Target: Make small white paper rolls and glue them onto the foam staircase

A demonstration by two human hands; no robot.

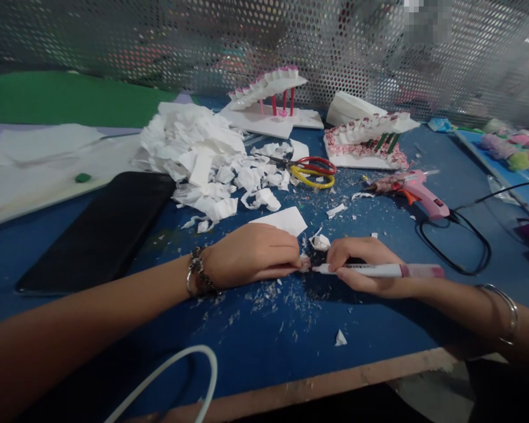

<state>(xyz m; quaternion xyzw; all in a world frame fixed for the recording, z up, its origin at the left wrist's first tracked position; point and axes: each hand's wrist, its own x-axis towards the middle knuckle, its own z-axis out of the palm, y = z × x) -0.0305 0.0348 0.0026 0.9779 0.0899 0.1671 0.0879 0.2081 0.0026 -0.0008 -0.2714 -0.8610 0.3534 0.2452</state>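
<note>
My left hand (260, 252) rests low over the blue table, its fingers pinching a small crumpled bit of white paper (305, 262) with reddish marks. In my right hand (364, 261) lies a white marker (379, 270) with a dark pink end, its tip at or very near that bit of paper. Another small paper ball (320, 242) sits just beyond, between the two hands. Behind my left hand lies a flat white piece of paper (286, 221). Fine white scraps are strewn around both hands.
A heap of torn paper (194, 141), scissors (315, 172) and a pink glue gun (423, 191) with a black cord lie beyond. Two white paper models (268, 88) (365, 138) stand at the back. A black tablet-like slab (101, 232) is left; a white cable (203, 349) loops in front.
</note>
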